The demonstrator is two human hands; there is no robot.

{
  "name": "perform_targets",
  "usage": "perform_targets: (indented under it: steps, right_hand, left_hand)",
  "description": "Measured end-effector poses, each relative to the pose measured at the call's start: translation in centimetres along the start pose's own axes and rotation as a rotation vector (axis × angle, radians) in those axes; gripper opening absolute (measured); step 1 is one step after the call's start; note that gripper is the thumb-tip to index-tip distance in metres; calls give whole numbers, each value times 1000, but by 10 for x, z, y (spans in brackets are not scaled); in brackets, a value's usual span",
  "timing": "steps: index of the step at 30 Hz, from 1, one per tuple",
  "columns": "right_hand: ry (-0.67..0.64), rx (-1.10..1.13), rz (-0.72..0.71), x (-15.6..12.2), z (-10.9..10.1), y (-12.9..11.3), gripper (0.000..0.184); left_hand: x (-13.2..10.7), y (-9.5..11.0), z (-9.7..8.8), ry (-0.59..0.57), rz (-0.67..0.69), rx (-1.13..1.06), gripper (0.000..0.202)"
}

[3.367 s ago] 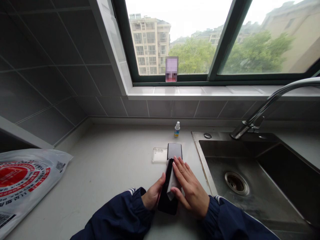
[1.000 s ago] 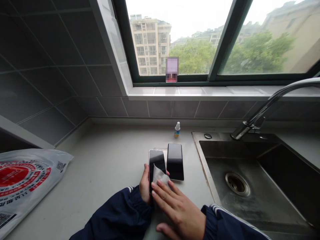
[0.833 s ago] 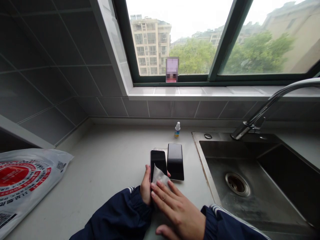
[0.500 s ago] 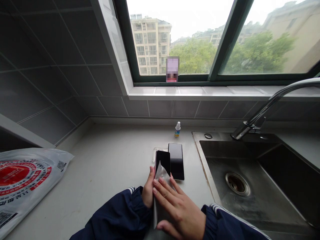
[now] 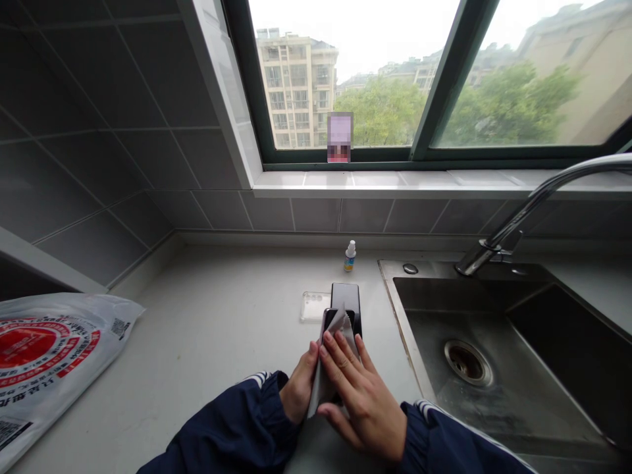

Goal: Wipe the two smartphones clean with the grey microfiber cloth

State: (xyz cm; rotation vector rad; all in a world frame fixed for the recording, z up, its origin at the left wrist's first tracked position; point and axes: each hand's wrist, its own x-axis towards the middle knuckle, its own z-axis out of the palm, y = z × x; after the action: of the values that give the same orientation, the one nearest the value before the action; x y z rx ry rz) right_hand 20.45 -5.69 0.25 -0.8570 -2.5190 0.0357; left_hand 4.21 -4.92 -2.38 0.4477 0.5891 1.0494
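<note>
My left hand [image 5: 299, 388] grips a dark phone [image 5: 330, 317] by its lower left side, tilted up off the counter. My right hand [image 5: 359, 395] lies over the phone with fingers together, pressing a small white wipe cloth [image 5: 332, 355] against its face. Most of the held phone is hidden under the cloth and fingers. A second black phone [image 5: 345, 297] lies flat on the counter just beyond them. A clear phone case [image 5: 314, 306] lies to its left.
A small dropper bottle [image 5: 349, 256] stands near the back wall. A steel sink [image 5: 494, 355] with a curved tap [image 5: 533, 204] fills the right. A red-and-white printed plastic bag [image 5: 44, 355] lies at the left edge of the pale counter [image 5: 212, 342].
The held phone has swung from lying face-up left of the second phone to tilted in front of it. My right hand and the cloth slid up toward its top end.
</note>
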Motion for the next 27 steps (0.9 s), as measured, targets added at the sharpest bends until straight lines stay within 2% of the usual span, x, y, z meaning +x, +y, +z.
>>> perform_targets:
  steps: [6,8,11,13,15,18,20,23,27]
  right_hand:
    - [95,15,136,-3,5,8,70]
    - [101,26,151,-3,5,10,69]
    - [111,33,161,-2,4,12,67]
    - [119,34,167,-1,3,13,66]
    - [136,40,172,-1,1,15,65]
    - [183,62,189,-1,1,19,65]
    - [219,88,209,-1,1,21,65]
    - [236,120,217,-2,2,22,65]
    - [189,122,151,-2,2,20,68]
  left_hand:
    - [-3,7,7,-37,173,318,45]
    - [-1,8,10,-79,190,319,45]
    - [2,4,9,-140,187,199,44]
    - [3,2,7,-136,134,132,46]
    - [1,3,7,-108,18,131,52]
    - [-3,7,10,-73,-137,206,59]
    - [-6,10,13,-85,-164,276,60]
    - [-5,13,19,-144,-70,333,56]
    - [0,14,20,-212,120,358,50]
